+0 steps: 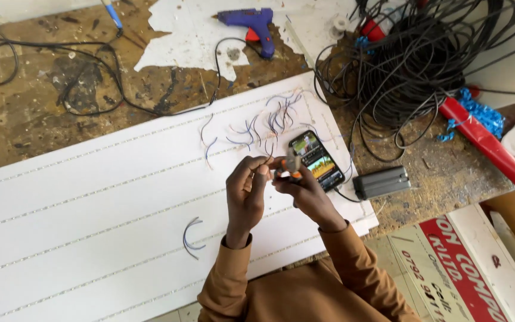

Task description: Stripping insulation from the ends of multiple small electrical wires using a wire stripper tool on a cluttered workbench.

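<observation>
Presently, head view: left hand [247, 188] pinches a short wire piece [264, 161] above the white panel [90, 203]; right hand [301, 183] clamps orange-handled pliers [291, 164] at its end. Judged step: stripping or trimming; next calls for a steady squeeze. Wrists raised, hands touching, beside the phone [316, 159].

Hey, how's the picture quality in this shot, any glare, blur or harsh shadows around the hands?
Head view: even, soft daylight, only faint shadows under the left hand and right hand; the white panel is bright, nearly washed out; the phone screen is readable without glare; the small tool and fingertips look slightly soft; edges bend mildly, wide-angle.
</observation>
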